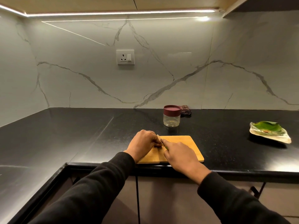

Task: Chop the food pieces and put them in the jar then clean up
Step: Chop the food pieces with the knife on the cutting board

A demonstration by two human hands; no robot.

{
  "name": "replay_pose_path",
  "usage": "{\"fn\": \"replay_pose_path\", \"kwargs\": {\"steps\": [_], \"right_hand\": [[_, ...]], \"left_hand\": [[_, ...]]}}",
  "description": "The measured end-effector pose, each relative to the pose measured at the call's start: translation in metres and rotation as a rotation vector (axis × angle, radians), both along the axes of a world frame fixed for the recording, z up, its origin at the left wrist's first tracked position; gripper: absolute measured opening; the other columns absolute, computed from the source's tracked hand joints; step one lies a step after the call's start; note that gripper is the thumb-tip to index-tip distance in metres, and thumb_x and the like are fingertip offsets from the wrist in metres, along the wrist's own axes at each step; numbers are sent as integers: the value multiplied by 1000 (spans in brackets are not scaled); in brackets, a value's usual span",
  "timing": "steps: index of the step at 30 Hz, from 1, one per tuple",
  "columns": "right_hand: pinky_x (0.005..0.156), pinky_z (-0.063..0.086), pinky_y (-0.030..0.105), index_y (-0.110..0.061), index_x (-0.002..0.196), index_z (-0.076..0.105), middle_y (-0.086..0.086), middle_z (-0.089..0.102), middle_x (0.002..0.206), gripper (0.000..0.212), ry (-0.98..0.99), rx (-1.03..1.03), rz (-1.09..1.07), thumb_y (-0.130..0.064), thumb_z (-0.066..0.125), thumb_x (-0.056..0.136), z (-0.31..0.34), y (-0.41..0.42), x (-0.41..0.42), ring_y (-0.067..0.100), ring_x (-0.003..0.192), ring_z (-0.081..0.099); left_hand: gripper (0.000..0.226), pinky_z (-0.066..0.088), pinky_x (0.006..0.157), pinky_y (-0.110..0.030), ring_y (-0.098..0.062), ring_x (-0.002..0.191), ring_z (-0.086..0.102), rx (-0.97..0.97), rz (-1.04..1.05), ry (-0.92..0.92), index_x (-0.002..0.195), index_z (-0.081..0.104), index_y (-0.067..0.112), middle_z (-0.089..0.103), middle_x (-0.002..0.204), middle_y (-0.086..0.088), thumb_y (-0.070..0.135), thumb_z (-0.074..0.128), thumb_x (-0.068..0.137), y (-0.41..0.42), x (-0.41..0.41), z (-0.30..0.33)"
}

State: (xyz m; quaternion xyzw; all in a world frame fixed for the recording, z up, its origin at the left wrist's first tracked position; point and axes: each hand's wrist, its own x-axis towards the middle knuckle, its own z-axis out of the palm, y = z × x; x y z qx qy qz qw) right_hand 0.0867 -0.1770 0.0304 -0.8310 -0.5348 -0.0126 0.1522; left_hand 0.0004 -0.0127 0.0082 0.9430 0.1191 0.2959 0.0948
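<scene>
Mostly hidden under curled fingers, the small dark food piece sits on the rectangular wooden chopping board, pinched by the left hand. The right hand grips a barely visible pale-bladed knife. Behind them, the maroon-lidded clear plastic jar stands closed on the black worktop.

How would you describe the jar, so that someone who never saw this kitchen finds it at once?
On the black counter, look just behind the wooden cutting board. The jar stands upright there, a dark cloth behind it. It alone is clear plastic, with a maroon lid.
</scene>
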Motion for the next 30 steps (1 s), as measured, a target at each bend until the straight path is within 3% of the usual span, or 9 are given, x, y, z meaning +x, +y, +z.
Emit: {"fn": "replay_pose_path", "kwargs": {"steps": [11,17,21,25,30], "right_hand": [[72,54,31,-35,158,23,-3,62,95,53,-15,-6,-8,-35,38,107,-8,3,2,13,83,58],[66,45,32,-35,159,20,0,57,94,54,-25,-45,-21,-31,35,107,-12,-1,2,16,83,53],[69,41,32,-32,160,17,5,63,109,59,-29,-90,-4,-28,38,106,-18,-16,-4,19,88,54],[67,38,32,-32,161,14,0,53,90,62,-27,-99,7,-28,40,104,-21,-32,-4,17,78,48],[67,37,31,-35,159,21,-4,50,88,59,42,-61,0,-27,39,103,-20,-36,-5,15,78,47]], "left_hand": [[12,58,83,-22,-5,83,69,25,39,35,100,79,21,74,97,5,21,70,93,-1,2,0],[9,58,81,-21,-5,82,69,6,60,12,96,79,19,75,95,4,18,71,92,-4,2,1],[10,55,81,-15,-2,82,66,10,66,1,97,79,17,75,97,5,17,70,93,-3,1,-1],[9,57,80,-19,-3,81,67,12,68,6,96,79,18,74,95,6,16,71,92,-1,1,-1],[9,57,81,-18,-3,81,67,-7,62,-7,96,79,17,74,94,6,17,72,91,-5,1,-2]]}}
